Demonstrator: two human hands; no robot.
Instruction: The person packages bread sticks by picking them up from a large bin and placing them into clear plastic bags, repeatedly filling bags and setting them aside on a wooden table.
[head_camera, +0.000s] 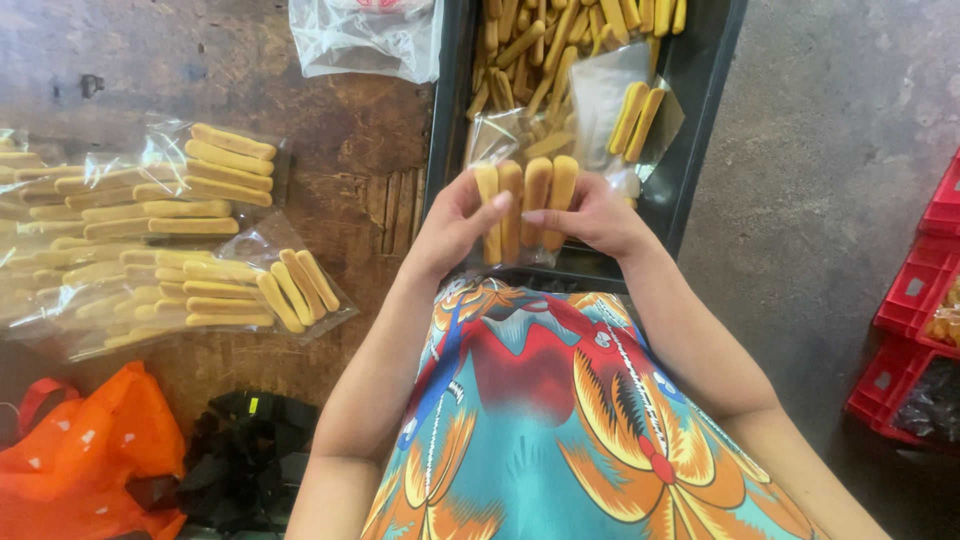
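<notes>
Left hand (455, 225) and right hand (590, 215) grip 4 biscuits (527, 190).

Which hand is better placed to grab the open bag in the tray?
Right, probably. The right hand sits just below the bag; the left hand is farther off. Both hold the sticks.

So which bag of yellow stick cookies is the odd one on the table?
Look at the brown wooden table on the left, where clear bags of long yellow biscuits are piled. Go to the near right edge of that pile, closest to the person's left hand. The odd bag has its last few sticks slanting diagonally, while its neighbours' sticks lie flat in level rows.
</notes>
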